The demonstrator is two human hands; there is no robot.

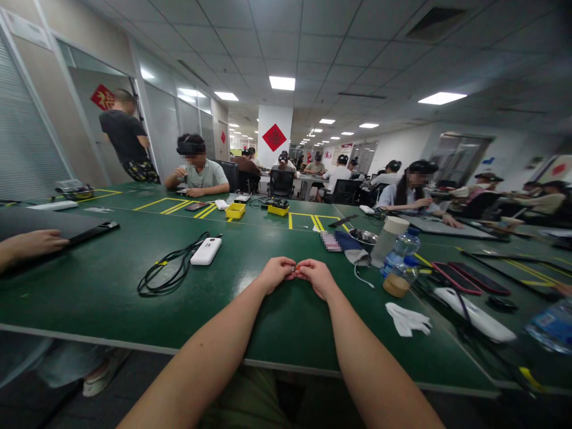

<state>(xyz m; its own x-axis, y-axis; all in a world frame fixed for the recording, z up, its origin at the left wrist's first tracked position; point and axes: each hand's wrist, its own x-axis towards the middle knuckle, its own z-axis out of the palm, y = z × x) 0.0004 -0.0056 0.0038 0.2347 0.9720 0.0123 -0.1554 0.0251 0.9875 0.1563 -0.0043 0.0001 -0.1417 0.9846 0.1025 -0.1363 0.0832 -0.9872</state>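
Note:
My left hand (277, 274) and my right hand (315, 276) meet fingertip to fingertip above the green table (250, 244), near its front edge. Both are closed in a pinch. Between the fingertips shows a tiny piece (294, 269) with a metallic glint and a touch of orange; it is too small to name. The fingers hide most of it, and I cannot tell whether it is one part or two. A white power bank (206, 251) marked 15 lies to the left, beside a coiled black cable (167, 271).
Right of my hands stand a white cylinder (389, 241), a water bottle (404, 250), a metal bowl (364, 236) of dark parts and a crumpled white glove (407, 319). Yellow trays (235, 211) sit farther back. Another person's hand (40, 244) rests at far left; several people sit beyond.

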